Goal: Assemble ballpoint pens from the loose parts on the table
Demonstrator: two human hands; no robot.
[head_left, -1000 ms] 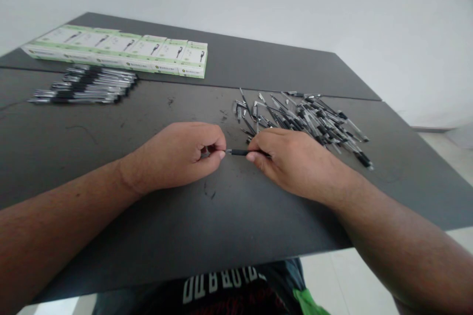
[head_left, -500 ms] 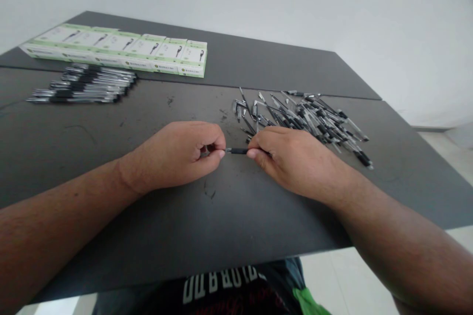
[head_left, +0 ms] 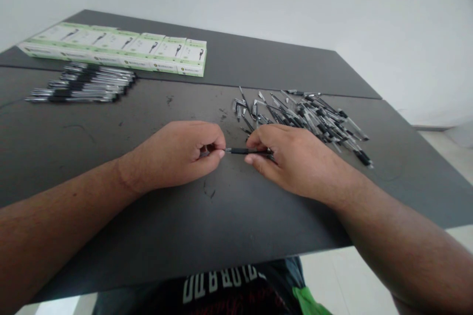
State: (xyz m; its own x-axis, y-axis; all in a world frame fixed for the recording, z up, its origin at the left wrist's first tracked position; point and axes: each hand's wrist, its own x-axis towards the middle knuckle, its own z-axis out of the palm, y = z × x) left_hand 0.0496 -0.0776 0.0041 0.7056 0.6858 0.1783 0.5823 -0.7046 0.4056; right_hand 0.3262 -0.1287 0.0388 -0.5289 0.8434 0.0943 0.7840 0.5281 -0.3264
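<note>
A pen (head_left: 238,151) with a black grip lies level between my two hands, just above the dark table. The thumb and forefinger of my left hand (head_left: 179,153) pinch its left end, which is hidden in the fingers. My right hand (head_left: 291,153) is curled loosely around the other end. Its thumb sits slightly below the barrel, with a small gap showing, and the forefinger lies along the top. The pen's right end runs in toward the palm, where the remaining fingers are hidden. Behind my right hand is a loose pile of pens and pen parts (head_left: 318,120).
At the back left, several white and green boxes (head_left: 144,51) stand in a row with pen pictures on them. In front of them lies a bundle of clear pens with black grips (head_left: 84,83). The table (head_left: 207,226) has dark marks and a seam across it.
The thumb and forefinger of my right hand have parted a little, showing more of the pen between them. My left hand keeps its pinch in the same place.
</note>
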